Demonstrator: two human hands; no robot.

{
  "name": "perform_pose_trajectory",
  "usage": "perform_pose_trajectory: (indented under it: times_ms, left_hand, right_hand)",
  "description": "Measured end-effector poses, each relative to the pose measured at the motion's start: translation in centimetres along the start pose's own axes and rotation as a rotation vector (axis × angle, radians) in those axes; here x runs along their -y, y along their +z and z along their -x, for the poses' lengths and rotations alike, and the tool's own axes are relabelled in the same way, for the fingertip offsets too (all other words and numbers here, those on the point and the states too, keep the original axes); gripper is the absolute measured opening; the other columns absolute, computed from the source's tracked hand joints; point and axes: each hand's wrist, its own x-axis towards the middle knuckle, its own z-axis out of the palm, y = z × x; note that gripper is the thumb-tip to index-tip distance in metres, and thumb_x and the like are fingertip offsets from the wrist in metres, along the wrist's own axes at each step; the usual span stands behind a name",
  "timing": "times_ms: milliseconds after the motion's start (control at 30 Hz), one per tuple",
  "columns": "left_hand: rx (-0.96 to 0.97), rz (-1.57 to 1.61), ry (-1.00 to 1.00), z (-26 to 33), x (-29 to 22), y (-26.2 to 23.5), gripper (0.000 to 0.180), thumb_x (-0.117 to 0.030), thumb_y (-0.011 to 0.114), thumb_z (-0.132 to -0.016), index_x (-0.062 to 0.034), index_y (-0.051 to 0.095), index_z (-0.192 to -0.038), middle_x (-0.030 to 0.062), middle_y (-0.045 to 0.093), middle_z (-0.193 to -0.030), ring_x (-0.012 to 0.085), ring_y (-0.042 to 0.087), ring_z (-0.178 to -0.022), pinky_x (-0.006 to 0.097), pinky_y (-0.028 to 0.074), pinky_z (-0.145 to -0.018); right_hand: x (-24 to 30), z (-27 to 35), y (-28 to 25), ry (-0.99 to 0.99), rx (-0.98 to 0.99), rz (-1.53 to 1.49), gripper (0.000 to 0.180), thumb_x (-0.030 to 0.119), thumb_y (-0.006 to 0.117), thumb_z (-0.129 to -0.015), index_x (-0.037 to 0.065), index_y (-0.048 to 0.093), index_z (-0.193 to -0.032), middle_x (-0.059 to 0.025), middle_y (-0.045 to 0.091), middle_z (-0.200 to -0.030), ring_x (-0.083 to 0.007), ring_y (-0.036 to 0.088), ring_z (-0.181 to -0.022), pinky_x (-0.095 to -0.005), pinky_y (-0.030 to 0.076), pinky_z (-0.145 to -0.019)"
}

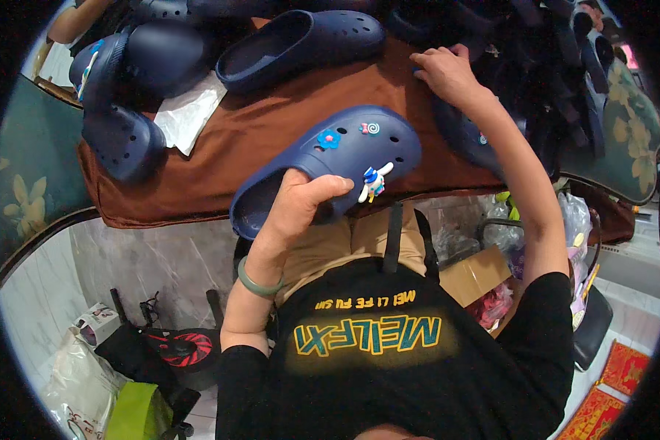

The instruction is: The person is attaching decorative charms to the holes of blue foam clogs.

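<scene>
My left hand (297, 202) grips a navy clog (308, 161) at its foot opening, thumb on top and fingers inside or beneath it, mostly hidden. On the clog's upper sit a blue flower charm (328, 138), a pink-and-white candy charm (371, 128) and a blue-and-white figure charm (374, 181); several holes are bare. My right hand (451, 77) reaches over the far right of the brown cloth, fingers curled together. A bit of blue shows at its fingertips, too small to name. Partly behind my right forearm lies another navy clog (466, 132) with a small charm.
The brown cloth (147, 198) covers the work surface. Further navy clogs lie at the far middle (308, 44) and left (125, 143), beside a white plastic wrapper (192, 114). Dark clogs crowd the far right. Below are a cardboard box (477, 275) and a green bag (139, 411).
</scene>
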Motion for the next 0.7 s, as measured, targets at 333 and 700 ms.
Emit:
perform_pose_trajectory:
  times_ms: [333, 700]
  left_hand:
    - [0.002, 0.087, 0.035, -0.4, -0.4, 0.1, 0.044, -0.006, 0.059, -0.075, 0.0018, 0.056, -0.118, 0.0097, 0.064, -0.107, 0.0187, 0.061, -0.097, 0.032, 0.048, -0.089]
    - [-0.004, 0.076, 0.018, 0.0, -0.1, 0.2, 0.05, -0.009, 0.061, -0.074, 0.0015, 0.052, -0.122, 0.0107, 0.062, -0.11, 0.0195, 0.061, -0.099, 0.032, 0.048, -0.089]
  right_hand:
    - [1.9, 1.0, -0.9, 0.056, -0.025, -0.136, 0.023, 0.025, 0.07, -0.079, 0.004, 0.062, -0.08, -0.0146, 0.066, -0.075, -0.0337, 0.062, -0.068, -0.0401, 0.046, -0.07]
    - [8.4, 7.4, -6.1, 0.16, 0.102, -1.131, 0.015, 0.011, 0.075, -0.078, 0.002, 0.068, -0.088, -0.0013, 0.062, -0.082, -0.0086, 0.055, -0.078, -0.024, 0.046, -0.07]
